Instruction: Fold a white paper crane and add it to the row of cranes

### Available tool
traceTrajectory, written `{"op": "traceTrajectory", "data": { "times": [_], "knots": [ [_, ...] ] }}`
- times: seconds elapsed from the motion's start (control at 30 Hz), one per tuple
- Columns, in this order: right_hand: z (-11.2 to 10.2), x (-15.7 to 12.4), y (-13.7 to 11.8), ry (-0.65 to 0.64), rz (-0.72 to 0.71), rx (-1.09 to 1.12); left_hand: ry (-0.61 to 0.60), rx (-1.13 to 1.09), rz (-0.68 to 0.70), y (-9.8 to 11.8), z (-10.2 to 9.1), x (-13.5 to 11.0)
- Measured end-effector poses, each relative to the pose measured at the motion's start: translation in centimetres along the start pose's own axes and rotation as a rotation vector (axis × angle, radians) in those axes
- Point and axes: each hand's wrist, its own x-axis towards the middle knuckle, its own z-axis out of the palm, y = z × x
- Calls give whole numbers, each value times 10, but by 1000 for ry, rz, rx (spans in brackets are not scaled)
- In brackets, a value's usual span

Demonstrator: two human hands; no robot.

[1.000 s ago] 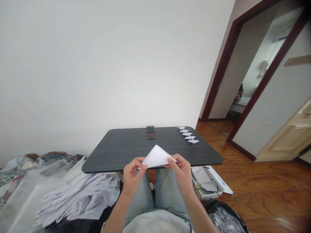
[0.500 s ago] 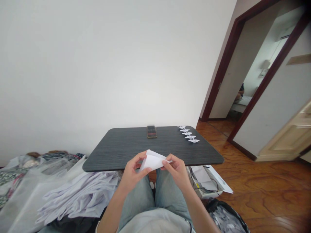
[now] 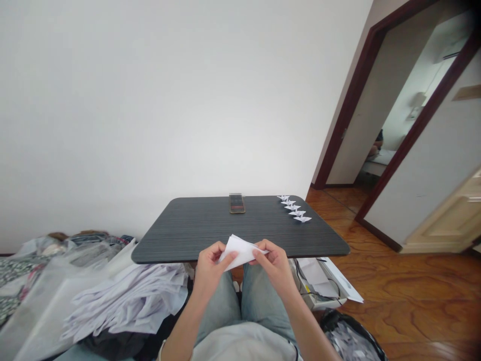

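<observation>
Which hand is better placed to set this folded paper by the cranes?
Right, probably: the right hand holds the folded white paper on the side nearest the row of white origami cranes on the dark table; the left hand is farther.

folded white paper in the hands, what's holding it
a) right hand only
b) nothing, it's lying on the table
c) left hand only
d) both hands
d, the folded white paper is gripped between the fingers of the left hand and the right hand, over the near edge of the dark table.
</observation>
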Motion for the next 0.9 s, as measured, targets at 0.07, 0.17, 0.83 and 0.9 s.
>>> {"op": "traceTrajectory", "data": {
  "times": [0.07,0.17,0.83,0.9],
  "knots": [
    [-1,0,1,-16,-8,-16,3,-47,-10,-1,1,-1],
    [-4,1,3,-50,-38,-62,-26,-76,-34,2,0,-2],
    [-5,-2,5,-128,-32,-144,-125,-67,-106,9,-7,1],
    [-5,-2,6,-127,-39,-150,-118,-46,-104,7,-8,1]
  ]
}}
